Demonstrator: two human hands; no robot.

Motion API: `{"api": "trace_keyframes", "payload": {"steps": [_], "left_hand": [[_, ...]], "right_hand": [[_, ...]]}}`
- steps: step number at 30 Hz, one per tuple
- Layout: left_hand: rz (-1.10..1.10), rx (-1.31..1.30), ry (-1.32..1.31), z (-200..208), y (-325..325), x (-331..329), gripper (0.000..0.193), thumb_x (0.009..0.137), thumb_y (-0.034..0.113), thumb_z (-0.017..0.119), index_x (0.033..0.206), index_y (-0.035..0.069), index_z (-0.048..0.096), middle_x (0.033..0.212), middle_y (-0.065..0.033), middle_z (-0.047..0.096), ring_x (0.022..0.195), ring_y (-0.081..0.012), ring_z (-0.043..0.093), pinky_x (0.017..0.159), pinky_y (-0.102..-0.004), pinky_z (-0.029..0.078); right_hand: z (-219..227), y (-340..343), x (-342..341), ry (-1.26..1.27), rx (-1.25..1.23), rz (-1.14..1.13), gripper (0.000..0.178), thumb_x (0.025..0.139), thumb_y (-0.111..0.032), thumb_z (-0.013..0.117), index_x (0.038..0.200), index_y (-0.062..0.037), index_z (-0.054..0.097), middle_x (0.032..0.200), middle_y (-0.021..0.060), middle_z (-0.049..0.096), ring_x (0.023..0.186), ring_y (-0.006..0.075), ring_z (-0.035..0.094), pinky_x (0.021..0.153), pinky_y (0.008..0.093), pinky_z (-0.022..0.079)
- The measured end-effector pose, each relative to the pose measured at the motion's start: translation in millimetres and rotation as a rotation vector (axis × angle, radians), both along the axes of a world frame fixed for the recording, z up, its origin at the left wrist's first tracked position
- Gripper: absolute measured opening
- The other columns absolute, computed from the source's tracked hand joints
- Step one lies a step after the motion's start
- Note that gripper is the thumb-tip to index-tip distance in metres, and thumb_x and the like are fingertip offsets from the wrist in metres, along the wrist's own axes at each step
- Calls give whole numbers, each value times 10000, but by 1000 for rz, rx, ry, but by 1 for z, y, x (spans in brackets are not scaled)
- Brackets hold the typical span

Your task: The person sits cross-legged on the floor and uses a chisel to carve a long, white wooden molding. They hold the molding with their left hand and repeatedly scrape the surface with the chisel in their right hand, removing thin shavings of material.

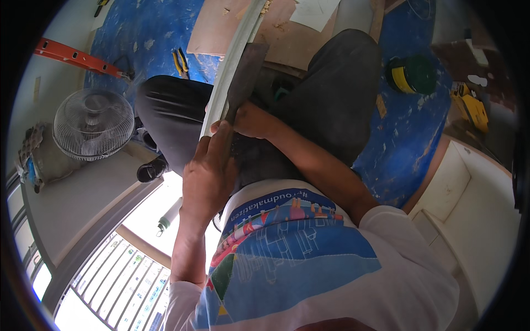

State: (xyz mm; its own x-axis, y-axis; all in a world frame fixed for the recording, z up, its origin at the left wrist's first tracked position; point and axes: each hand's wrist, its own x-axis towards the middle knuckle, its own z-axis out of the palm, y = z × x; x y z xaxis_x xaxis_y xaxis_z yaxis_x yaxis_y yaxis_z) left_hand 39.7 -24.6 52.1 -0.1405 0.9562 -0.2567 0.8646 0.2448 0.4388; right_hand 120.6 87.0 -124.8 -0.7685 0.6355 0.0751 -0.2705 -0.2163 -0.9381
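A long white grooved trim strip (233,58) slants up and away from my lap. A dark, wide-bladed knife (248,69), cleaver-like, lies along its right side with the blade pointing away from me. My left hand (211,168) is closed around the knife's handle, beside the strip's near end. From the right, my right hand (251,120) comes in closed at the base of the blade. It appears to grip the strip there, though the knife partly hides its fingers.
Brown boards (221,27) with wood shavings lie ahead on a blue paint-marked floor covering (149,33). Yellow-handled pliers (180,62) rest near my left knee. A fan (94,124) and an orange metal bar (77,57) are at left; a green tub (411,75) stands at right.
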Motion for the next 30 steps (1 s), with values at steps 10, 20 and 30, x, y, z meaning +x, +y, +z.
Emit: {"api": "trace_keyframes", "payload": {"steps": [10, 20, 30], "left_hand": [[-16, 21, -12, -2, -1, -2, 679, 827, 20, 647, 1489, 78, 506, 1186, -263, 658, 1031, -463, 690, 872, -526, 574], [-82, 154, 9, -14, 16, -4, 647, 850, 48, 635, 1484, 82, 512, 1162, -263, 658, 937, -468, 699, 830, -524, 578], [-45, 64, 9, -14, 39, -3, 628, 839, 42, 632, 1459, 60, 536, 1187, -267, 662, 1048, -463, 682, 898, -508, 564]], "right_hand": [[-6, -1, 0, -32, 80, 6, 391, 931, -179, 750, 1251, 12, 629, 1187, 163, 676, 1143, 245, 644, 998, 395, 524], [-12, 0, -4, 27, -28, -1, 405, 917, -145, 746, 1259, 17, 600, 1201, 150, 666, 1142, 222, 625, 987, 377, 521], [-16, 1, -5, 53, -106, 74, 458, 929, -92, 723, 1339, 7, 546, 1234, 137, 646, 1178, 198, 603, 1001, 365, 512]]}}
